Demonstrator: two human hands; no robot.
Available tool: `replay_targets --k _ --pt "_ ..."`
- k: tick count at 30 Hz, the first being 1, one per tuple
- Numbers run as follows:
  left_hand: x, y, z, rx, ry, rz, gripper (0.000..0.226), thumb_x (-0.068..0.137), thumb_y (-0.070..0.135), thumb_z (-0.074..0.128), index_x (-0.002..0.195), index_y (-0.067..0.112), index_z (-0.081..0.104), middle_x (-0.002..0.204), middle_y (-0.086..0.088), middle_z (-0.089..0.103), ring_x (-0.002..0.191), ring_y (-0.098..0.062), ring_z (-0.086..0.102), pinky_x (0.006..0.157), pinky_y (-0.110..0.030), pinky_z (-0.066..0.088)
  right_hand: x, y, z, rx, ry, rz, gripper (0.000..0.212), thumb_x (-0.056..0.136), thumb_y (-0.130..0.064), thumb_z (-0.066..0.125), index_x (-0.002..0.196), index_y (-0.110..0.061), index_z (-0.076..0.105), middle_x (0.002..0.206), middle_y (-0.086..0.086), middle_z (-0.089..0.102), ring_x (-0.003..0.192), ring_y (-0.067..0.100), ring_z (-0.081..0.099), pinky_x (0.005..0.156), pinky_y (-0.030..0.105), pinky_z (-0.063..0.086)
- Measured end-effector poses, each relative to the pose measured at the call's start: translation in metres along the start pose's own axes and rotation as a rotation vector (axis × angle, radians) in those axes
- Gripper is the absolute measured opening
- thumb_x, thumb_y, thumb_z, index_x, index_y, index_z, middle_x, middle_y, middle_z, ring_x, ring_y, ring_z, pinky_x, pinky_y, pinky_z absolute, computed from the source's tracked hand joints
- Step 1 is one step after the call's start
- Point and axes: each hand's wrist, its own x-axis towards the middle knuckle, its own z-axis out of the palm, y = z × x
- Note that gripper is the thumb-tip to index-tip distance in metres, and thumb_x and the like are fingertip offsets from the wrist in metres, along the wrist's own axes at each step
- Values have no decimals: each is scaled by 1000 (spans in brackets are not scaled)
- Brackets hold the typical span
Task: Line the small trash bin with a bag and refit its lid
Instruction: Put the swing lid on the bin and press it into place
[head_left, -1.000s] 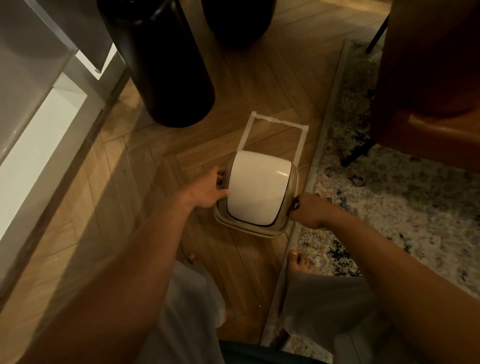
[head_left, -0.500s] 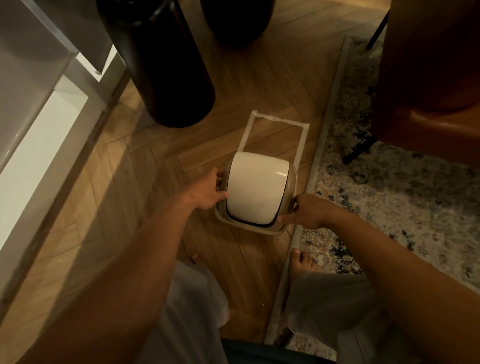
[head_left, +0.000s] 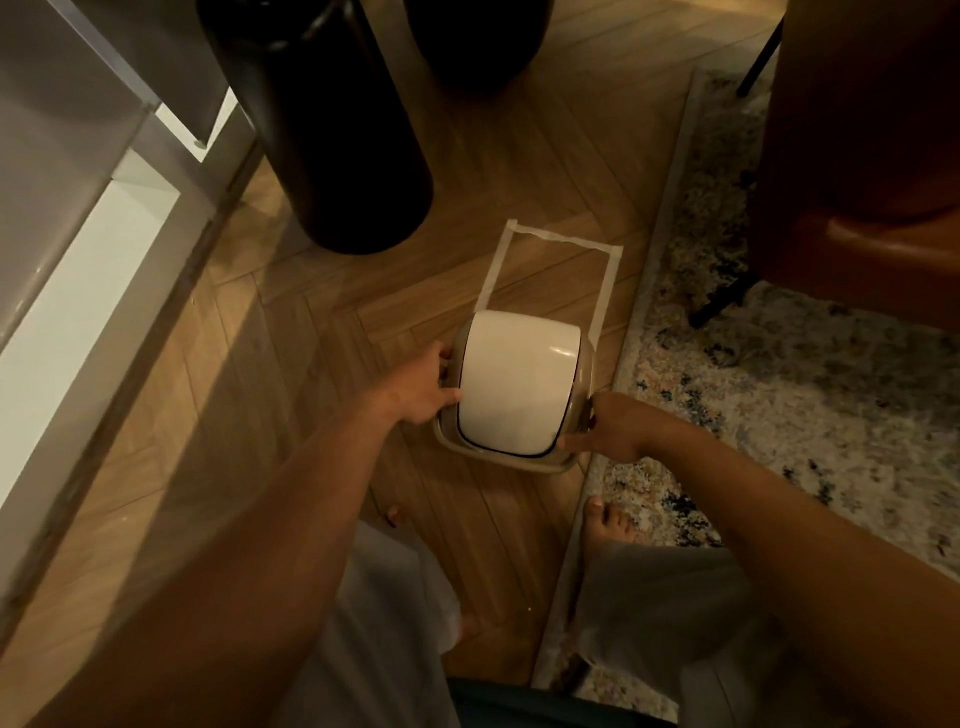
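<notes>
Bin (head_left: 514, 395) sits mid-frame between both hands. Left hand (head_left: 421, 389) and right hand (head_left: 613, 426) each hold a grip on its sides, lid (head_left: 514, 379) on top.

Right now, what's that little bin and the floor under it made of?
The small bin looks like smooth plastic: its white swing lid has a soft sheen and rounded, moulded edges. The floor looks like wood laid in a zigzag pattern, though it might be a wood-look laminate.

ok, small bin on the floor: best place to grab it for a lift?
Judging by shape, grip the beige rim frame on its two opposite sides, coming down from above, as the left hand and right hand do now. The white domed lid is smooth and rounded and looks like a swing flap, so it offers poor purchase.
</notes>
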Motion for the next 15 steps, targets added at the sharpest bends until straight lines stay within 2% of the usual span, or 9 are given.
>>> replay_targets --k 3,6,15 --pt "1 -2 1 -8 6 8 72 90 17 69 149 11 28 148 -9 47 132 -23 47 102 -31 37 2 -1 -2 19 -2 4 65 84 -53 73 128 -6 61 120 13 66 104 25 63 92 40 54" --pt "5 -6 0 -33 2 11 73 90 18 69 150 13 28 148 -8 47 132 -23 47 102 -31 37 4 -3 -2 19 -5 6 60 84 -54 72 119 -5 65 109 13 68 99 26 64 91 43 54" --pt "13 -12 2 -62 -5 10 74 88 18 71 149 13 30 146 -8 49 131 -23 49 110 -42 38 6 -3 -2 25 -16 16 62 83 -53 74 122 -6 65 112 12 68 101 25 64 92 42 54"
